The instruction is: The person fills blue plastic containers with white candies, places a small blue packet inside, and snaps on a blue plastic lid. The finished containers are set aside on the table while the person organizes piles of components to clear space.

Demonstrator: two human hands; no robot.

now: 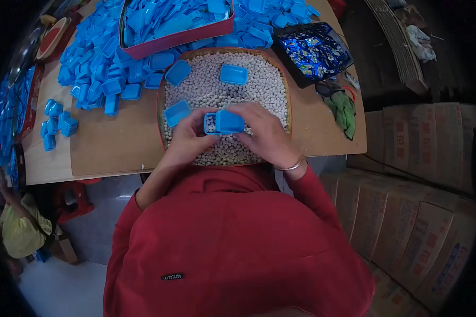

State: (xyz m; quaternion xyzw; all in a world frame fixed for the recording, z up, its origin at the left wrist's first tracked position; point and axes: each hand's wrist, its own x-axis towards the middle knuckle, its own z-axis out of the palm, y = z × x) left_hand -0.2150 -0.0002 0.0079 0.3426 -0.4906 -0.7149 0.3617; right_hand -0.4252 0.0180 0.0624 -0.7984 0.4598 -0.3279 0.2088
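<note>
At the table (pixel 314 132), a box (pixel 230 122) is being grasped by left hand (pixel 189 137) and right hand (pixel 267 132), best kept level over balls (pixel 259 76) beneath.

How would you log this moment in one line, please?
left hand holds blue box | right hand holds blue piece partly over it | pale pellets inside | pellet-filled tray below
</note>
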